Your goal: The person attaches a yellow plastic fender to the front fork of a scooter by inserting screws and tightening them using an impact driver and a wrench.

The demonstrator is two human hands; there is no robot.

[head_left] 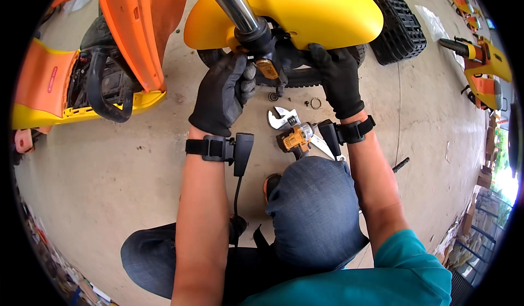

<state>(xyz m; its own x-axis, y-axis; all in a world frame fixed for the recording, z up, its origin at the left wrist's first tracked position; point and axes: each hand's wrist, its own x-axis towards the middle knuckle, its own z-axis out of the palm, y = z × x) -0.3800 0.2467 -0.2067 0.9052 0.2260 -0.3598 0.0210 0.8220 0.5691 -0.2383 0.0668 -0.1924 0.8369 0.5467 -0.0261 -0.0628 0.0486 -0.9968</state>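
Note:
A yellow fender covers a black-tyred wheel. In front of the wheel, a chrome fork leg runs down to a black lower end with an orange reflector. My left hand, in a black-and-grey glove, is closed beside this lower end; its curled fingers hide whatever they hold. My gloved right hand grips the right part of the wheel, its thumb just under the fender's edge and its other fingers partly hidden. Below the wheel lie an adjustable wrench and a yellow-and-black power driver.
A ring and a small round part lie on the concrete floor near the tools. An orange-and-yellow vehicle body stands at left. A black plastic crate is at upper right, a yellow-orange vehicle farther right. My knee is below the driver.

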